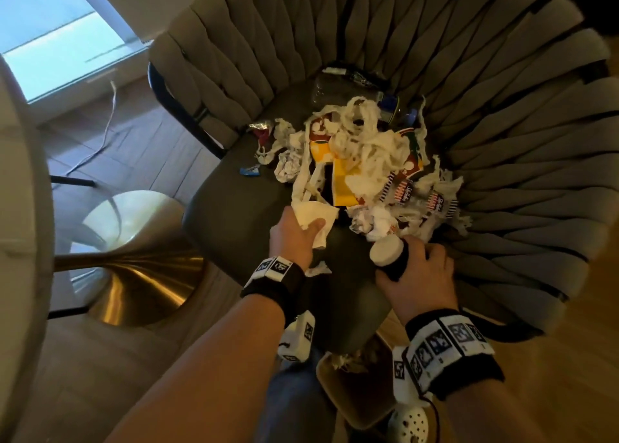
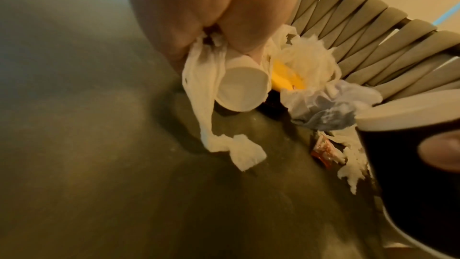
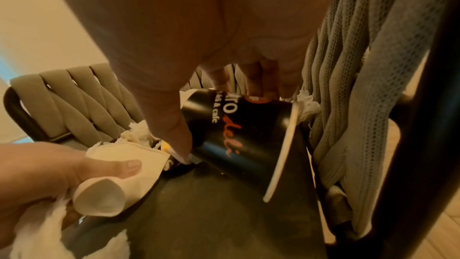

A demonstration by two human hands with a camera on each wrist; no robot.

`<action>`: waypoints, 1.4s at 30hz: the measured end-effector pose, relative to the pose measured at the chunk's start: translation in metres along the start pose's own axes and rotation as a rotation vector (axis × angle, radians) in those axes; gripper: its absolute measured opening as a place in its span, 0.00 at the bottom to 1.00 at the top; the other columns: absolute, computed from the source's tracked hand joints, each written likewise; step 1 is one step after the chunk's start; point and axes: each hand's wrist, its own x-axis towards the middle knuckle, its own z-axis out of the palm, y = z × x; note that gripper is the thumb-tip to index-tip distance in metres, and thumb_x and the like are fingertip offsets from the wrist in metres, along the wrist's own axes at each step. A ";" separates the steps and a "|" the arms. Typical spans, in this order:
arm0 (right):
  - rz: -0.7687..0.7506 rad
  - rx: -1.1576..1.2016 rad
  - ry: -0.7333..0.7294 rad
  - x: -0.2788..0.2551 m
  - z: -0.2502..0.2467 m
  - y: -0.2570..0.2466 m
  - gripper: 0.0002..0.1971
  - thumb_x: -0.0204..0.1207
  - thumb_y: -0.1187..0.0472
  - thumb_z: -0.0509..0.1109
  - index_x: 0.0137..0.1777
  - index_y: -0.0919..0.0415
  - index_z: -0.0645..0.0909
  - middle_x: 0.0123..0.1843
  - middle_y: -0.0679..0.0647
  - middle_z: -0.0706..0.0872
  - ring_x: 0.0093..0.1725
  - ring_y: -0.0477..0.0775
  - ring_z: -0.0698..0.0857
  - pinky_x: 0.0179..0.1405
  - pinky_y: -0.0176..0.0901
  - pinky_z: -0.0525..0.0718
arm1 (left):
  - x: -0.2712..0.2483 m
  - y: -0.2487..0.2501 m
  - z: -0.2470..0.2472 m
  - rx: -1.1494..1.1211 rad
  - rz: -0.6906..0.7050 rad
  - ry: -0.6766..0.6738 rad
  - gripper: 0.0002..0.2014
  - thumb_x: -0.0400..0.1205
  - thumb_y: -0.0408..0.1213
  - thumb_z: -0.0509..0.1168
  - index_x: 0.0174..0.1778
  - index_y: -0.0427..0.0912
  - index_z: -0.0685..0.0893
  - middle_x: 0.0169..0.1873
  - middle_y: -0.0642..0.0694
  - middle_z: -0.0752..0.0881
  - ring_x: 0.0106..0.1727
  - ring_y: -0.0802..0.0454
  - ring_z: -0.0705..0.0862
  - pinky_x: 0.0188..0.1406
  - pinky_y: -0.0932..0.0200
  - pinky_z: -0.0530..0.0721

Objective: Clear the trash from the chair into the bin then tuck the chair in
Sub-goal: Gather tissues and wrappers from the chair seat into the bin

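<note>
A: Where are your hands?

B: Your left hand (image 1: 294,238) sits at the seat's front edge, at six o'clock from the trash pile (image 1: 361,161), thumb pressed down on a folded white napkin (image 1: 316,220) with the fingers curled under it. The left wrist view shows a small white cup (image 2: 240,92) and a trailing strip of tissue caught in that same grip.

A: And the right?

B: Your right hand (image 1: 418,275) is at four o'clock from the left one, fingers and thumb wrapped round a black paper cup (image 3: 239,141) with a white lid. The cup lies tilted, lid toward the front of the seat; orange and white lettering runs along its side.

A: What does the trash look like?

B: Shredded white tissue tangled over yellow and red wrappers, heaped mid-seat on the chair (image 1: 234,208). At twelve o'clock of the heap lies a clear plastic bottle (image 1: 355,91) with a blue label; at nine o'clock, a small blue scrap (image 1: 249,171) sits apart.

A: Anything around you?

B: The chair's woven strap back curves from twelve to four o'clock. A gold table base (image 1: 134,275) stands at eight o'clock. The bin (image 1: 335,385) is at six o'clock, under the seat's front edge, between your forearms, with tissue in it.
</note>
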 end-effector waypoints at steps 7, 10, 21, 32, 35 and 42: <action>-0.035 0.146 0.048 -0.015 -0.008 -0.004 0.39 0.66 0.44 0.78 0.74 0.52 0.65 0.69 0.64 0.71 0.70 0.70 0.69 0.68 0.62 0.71 | -0.034 0.005 -0.031 0.108 0.242 0.027 0.30 0.86 0.53 0.64 0.80 0.42 0.67 0.66 0.44 0.85 0.60 0.48 0.87 0.58 0.50 0.88; -0.072 0.220 0.085 -0.024 -0.010 -0.002 0.38 0.65 0.44 0.78 0.73 0.52 0.67 0.68 0.63 0.72 0.68 0.69 0.72 0.67 0.63 0.74 | -0.050 0.012 -0.036 0.114 0.310 0.062 0.25 0.87 0.55 0.60 0.75 0.42 0.70 0.65 0.43 0.86 0.57 0.49 0.88 0.53 0.46 0.91; -0.218 0.381 0.120 -0.091 -0.022 0.057 0.40 0.65 0.40 0.77 0.74 0.52 0.66 0.72 0.57 0.72 0.72 0.62 0.73 0.69 0.61 0.76 | -0.174 0.010 -0.004 0.171 0.486 0.228 0.23 0.89 0.52 0.57 0.73 0.39 0.73 0.57 0.44 0.85 0.51 0.50 0.86 0.50 0.54 0.87; -0.249 0.446 0.015 -0.170 -0.009 0.171 0.37 0.65 0.46 0.79 0.73 0.52 0.69 0.68 0.54 0.74 0.67 0.57 0.76 0.63 0.54 0.77 | -0.331 -0.075 0.084 0.060 0.390 0.162 0.18 0.87 0.56 0.57 0.67 0.51 0.77 0.57 0.54 0.84 0.52 0.59 0.85 0.53 0.54 0.89; -0.181 0.446 -0.008 -0.176 0.011 0.201 0.36 0.66 0.46 0.79 0.72 0.54 0.70 0.68 0.57 0.75 0.66 0.60 0.77 0.62 0.55 0.78 | -0.356 -0.107 0.116 0.091 0.286 0.079 0.16 0.87 0.57 0.57 0.67 0.56 0.75 0.62 0.56 0.82 0.59 0.62 0.82 0.61 0.55 0.86; -0.023 0.466 -0.063 -0.164 0.073 0.251 0.35 0.68 0.48 0.79 0.72 0.56 0.68 0.69 0.58 0.77 0.67 0.62 0.78 0.61 0.58 0.79 | -0.359 -0.169 0.176 0.036 0.148 -0.026 0.20 0.88 0.55 0.56 0.72 0.50 0.74 0.65 0.55 0.80 0.60 0.62 0.81 0.61 0.64 0.81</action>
